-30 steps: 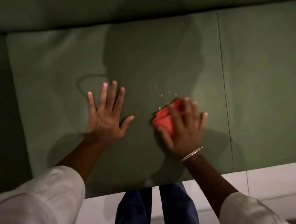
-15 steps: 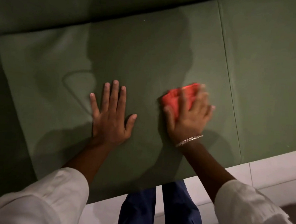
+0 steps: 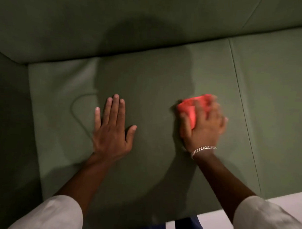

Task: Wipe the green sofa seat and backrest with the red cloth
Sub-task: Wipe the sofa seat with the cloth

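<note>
A green sofa seat cushion (image 3: 148, 82) fills the middle of the view, with the green backrest (image 3: 116, 28) rising behind it. My right hand (image 3: 204, 129) presses a folded red cloth (image 3: 190, 107) flat onto the cushion, right of centre; the cloth sticks out past my fingers and is blurred by motion. My left hand (image 3: 112, 128) lies palm down on the cushion, fingers spread, holding nothing, about a hand's width left of the cloth.
A seam (image 3: 243, 108) divides this cushion from a second cushion (image 3: 278, 107) on the right. The sofa's armrest (image 3: 8, 115) stands dark at the left. Pale floor tiles (image 3: 292, 200) run along the cushion's front edge, where my blue trouser legs (image 3: 189, 228) show.
My right hand has slid the red cloth away from me, toward the backrest. The small droplets seen beside the cloth earlier are gone. The left hand has stayed planted.
</note>
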Demonstrator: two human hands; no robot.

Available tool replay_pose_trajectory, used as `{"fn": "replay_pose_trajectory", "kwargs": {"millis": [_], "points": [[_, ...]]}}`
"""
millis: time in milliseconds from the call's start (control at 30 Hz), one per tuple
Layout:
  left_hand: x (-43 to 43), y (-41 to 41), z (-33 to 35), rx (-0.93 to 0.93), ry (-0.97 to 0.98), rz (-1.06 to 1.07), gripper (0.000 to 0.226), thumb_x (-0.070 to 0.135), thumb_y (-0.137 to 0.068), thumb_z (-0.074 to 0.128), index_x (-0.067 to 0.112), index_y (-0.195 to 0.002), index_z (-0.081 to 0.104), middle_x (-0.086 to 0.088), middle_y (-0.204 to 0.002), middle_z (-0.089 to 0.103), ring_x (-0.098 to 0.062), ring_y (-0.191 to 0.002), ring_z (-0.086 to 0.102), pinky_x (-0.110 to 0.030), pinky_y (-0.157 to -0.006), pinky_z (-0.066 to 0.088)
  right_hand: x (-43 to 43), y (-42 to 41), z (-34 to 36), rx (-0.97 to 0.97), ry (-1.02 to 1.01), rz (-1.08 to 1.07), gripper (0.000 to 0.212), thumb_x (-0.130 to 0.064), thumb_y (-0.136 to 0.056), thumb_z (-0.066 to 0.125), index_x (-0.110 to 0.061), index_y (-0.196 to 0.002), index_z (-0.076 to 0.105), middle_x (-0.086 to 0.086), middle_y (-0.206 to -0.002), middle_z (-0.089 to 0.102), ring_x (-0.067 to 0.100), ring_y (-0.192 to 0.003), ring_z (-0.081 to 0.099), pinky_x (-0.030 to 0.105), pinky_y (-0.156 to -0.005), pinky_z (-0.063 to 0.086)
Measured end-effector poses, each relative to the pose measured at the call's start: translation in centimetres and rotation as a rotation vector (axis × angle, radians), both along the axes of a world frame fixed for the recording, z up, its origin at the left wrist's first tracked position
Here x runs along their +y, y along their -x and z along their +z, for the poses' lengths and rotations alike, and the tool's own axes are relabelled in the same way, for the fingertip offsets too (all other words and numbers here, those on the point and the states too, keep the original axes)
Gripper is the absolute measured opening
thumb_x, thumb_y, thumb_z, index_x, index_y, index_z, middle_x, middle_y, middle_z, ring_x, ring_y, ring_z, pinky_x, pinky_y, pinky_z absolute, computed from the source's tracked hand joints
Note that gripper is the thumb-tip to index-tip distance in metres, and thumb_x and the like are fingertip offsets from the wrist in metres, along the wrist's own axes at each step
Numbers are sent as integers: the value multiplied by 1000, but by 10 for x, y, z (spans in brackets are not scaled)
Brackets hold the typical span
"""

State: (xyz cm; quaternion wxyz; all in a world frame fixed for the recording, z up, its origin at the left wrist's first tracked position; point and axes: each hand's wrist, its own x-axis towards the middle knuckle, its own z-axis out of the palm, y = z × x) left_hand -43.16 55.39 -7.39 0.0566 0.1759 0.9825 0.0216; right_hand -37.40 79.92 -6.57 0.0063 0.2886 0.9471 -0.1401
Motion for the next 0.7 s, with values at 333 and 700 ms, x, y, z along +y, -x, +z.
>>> {"fn": "replay_pose_trajectory", "kwargs": {"millis": [333, 700], "points": [[-5, 39, -4, 45, -30, 98, 78, 49, -93, 32, 7, -155, 11, -12, -167, 11, -26, -155, 9, -55, -123, 12, -19, 123, 6, 50, -29, -6, 57, -61, -87, 43, -38, -138, 42, 13, -162, 22, 40, -146, 25, 67, -115, 19], [2, 28, 6, -16, 3, 64, 79, 34, -87, 38, 4, -155, 12, -16, -166, 9, -29, -155, 7, -59, -122, 12, -12, 22, 7, 5, -106, 985, 57, -64, -90, 38, -37, -141, 41, 17, -159, 31, 42, -143, 31, 66, -113, 21]]}}
